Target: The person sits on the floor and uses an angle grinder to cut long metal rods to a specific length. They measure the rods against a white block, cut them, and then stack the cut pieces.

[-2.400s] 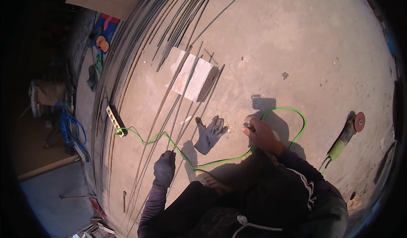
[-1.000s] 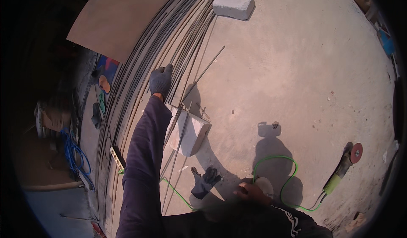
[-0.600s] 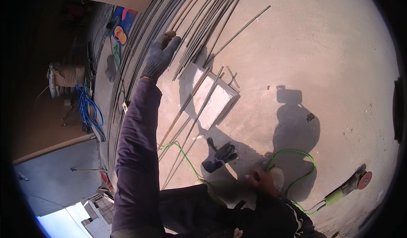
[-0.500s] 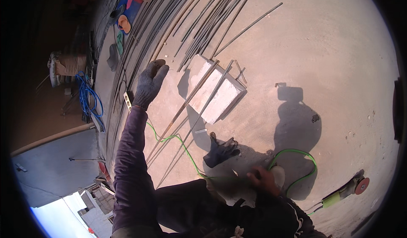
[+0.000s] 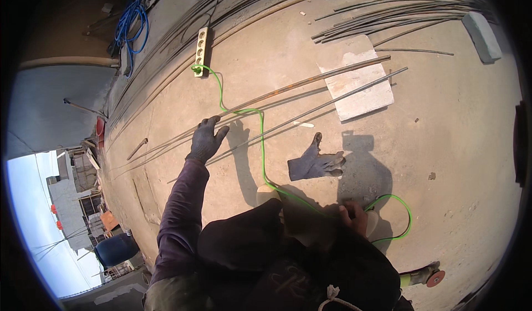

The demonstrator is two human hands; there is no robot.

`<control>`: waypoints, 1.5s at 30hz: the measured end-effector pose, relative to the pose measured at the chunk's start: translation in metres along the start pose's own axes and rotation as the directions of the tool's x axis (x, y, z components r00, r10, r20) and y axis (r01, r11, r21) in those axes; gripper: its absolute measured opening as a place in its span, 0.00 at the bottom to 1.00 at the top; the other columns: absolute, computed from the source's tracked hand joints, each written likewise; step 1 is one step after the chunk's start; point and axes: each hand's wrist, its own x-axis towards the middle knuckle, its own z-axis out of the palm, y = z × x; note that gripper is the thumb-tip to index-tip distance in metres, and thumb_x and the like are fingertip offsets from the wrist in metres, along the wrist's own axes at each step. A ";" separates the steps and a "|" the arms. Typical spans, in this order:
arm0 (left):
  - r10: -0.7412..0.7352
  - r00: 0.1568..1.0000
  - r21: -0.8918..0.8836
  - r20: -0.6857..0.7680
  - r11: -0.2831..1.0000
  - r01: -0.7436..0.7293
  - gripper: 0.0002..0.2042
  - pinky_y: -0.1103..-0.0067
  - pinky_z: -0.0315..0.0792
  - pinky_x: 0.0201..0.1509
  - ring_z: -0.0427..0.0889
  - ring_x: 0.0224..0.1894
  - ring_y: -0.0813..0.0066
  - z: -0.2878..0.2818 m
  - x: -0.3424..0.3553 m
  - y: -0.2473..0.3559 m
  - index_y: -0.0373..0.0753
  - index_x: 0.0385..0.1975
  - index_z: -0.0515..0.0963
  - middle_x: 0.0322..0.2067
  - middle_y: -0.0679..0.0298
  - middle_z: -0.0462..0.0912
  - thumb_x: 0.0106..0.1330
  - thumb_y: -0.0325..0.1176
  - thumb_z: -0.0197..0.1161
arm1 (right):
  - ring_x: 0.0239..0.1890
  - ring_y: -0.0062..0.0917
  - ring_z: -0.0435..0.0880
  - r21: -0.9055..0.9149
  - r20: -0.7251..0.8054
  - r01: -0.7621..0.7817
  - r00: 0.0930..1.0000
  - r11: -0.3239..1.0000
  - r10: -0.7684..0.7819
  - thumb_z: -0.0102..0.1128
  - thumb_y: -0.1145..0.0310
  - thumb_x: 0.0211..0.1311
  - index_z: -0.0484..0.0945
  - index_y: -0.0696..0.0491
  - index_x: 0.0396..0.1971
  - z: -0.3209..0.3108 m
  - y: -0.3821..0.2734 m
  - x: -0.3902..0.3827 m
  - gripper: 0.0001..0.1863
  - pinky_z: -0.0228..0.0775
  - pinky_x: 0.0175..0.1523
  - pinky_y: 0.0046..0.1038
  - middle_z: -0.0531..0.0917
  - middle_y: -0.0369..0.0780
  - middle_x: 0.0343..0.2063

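Note:
My left hand (image 5: 206,139), in a grey work glove, is over the far ends of two thin steel rods on the left. Its thumb stands apart from the fingers and I see nothing in its grasp; whether it touches a rod I cannot tell. The rusty rod (image 5: 299,84) and the grey rod (image 5: 332,104) lean across a white block (image 5: 354,84). Bare, with loosely bent fingers, my right hand (image 5: 354,217) is low beside my dark clothing, close to the green cord (image 5: 261,145). A loose grey glove (image 5: 315,164) lies between my hands and the block.
A power strip (image 5: 201,50) has the green cord plugged in. Long rods (image 5: 399,17) are spread along the far side, with a grey block (image 5: 481,37) at far right. An angle grinder (image 5: 424,278) lies lower right. Blue hose (image 5: 132,20) hangs at upper left.
The view has swung left, bringing the whole power strip into sight. My left hand has gone from beside the white block toward the rods' other ends. My right hand stays low.

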 end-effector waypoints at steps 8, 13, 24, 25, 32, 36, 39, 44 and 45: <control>-0.041 0.993 -0.078 -0.110 0.996 0.033 0.23 0.57 0.68 0.59 0.78 0.52 0.49 0.065 0.014 -0.088 0.40 0.53 0.79 0.46 0.52 0.83 0.70 0.53 0.59 | 0.23 0.15 0.73 -0.174 0.126 0.036 0.992 0.984 -0.014 0.62 0.62 0.72 0.79 0.57 0.33 -0.024 -0.033 0.011 0.13 0.67 0.30 0.24 0.76 0.31 0.21; 0.014 0.988 -0.118 -0.155 0.992 -0.032 0.21 0.59 0.68 0.59 0.80 0.50 0.49 0.067 0.023 -0.083 0.38 0.48 0.82 0.43 0.51 0.84 0.70 0.51 0.58 | 0.25 0.18 0.72 -0.396 0.287 0.009 0.951 0.918 0.114 0.61 0.58 0.73 0.79 0.58 0.32 -0.055 -0.124 0.041 0.17 0.67 0.32 0.27 0.75 0.35 0.19; 0.006 0.997 -0.222 -0.079 0.975 -0.023 0.22 0.59 0.67 0.60 0.79 0.51 0.49 0.060 0.025 -0.102 0.40 0.51 0.80 0.43 0.51 0.84 0.69 0.52 0.60 | 0.25 0.17 0.77 -0.270 0.585 -0.034 0.788 0.962 0.192 0.48 0.48 0.78 0.78 0.58 0.41 0.092 -0.241 0.161 0.25 0.69 0.28 0.21 0.80 0.36 0.27; 0.002 0.993 -0.213 -0.120 0.977 -0.027 0.23 0.58 0.66 0.61 0.78 0.52 0.49 0.059 0.022 -0.107 0.40 0.52 0.79 0.45 0.51 0.83 0.69 0.52 0.60 | 0.25 0.18 0.77 -0.198 0.592 -0.083 0.784 0.977 0.186 0.48 0.48 0.77 0.79 0.58 0.42 0.109 -0.237 0.167 0.25 0.68 0.27 0.21 0.80 0.37 0.28; -0.057 0.929 -0.152 -0.365 0.988 0.001 0.24 0.58 0.64 0.65 0.73 0.59 0.50 0.070 -0.018 -0.081 0.39 0.56 0.76 0.53 0.52 0.79 0.66 0.46 0.67 | 0.29 0.19 0.77 0.080 0.592 -0.592 0.676 0.802 0.440 0.49 0.38 0.74 0.71 0.55 0.54 0.146 -0.197 0.171 0.32 0.69 0.31 0.23 0.80 0.37 0.31; 0.056 0.979 -0.219 -0.194 0.971 -0.099 0.22 0.59 0.66 0.62 0.75 0.56 0.50 0.077 -0.067 -0.048 0.39 0.54 0.77 0.49 0.52 0.80 0.65 0.45 0.66 | 0.29 0.20 0.76 0.295 0.549 -0.572 0.757 0.765 0.354 0.48 0.40 0.75 0.70 0.52 0.55 0.142 -0.187 0.185 0.29 0.69 0.34 0.25 0.80 0.37 0.34; 0.102 0.990 -0.274 -0.102 0.953 -0.126 0.20 0.60 0.68 0.59 0.78 0.52 0.50 0.086 -0.086 -0.041 0.39 0.53 0.77 0.45 0.52 0.82 0.66 0.44 0.64 | 0.30 0.20 0.76 0.429 0.637 -0.509 0.756 0.746 0.149 0.46 0.42 0.77 0.71 0.52 0.55 0.135 -0.173 0.194 0.27 0.70 0.36 0.26 0.79 0.38 0.37; -0.052 0.999 -0.244 0.003 0.968 0.051 0.17 0.60 0.69 0.54 0.81 0.44 0.50 0.105 -0.114 -0.070 0.39 0.50 0.80 0.39 0.53 0.84 0.69 0.43 0.61 | 0.32 0.20 0.76 0.368 0.599 -0.549 0.757 0.751 0.260 0.44 0.45 0.79 0.73 0.51 0.52 0.113 -0.169 0.166 0.23 0.70 0.37 0.26 0.80 0.36 0.37; -0.025 0.999 -0.280 0.039 0.959 0.034 0.17 0.60 0.70 0.54 0.81 0.43 0.51 0.103 -0.121 -0.072 0.40 0.50 0.81 0.38 0.53 0.84 0.69 0.43 0.61 | 0.32 0.20 0.77 0.345 0.580 -0.561 0.757 0.752 0.299 0.43 0.45 0.80 0.74 0.50 0.52 0.100 -0.168 0.158 0.23 0.69 0.37 0.25 0.81 0.35 0.36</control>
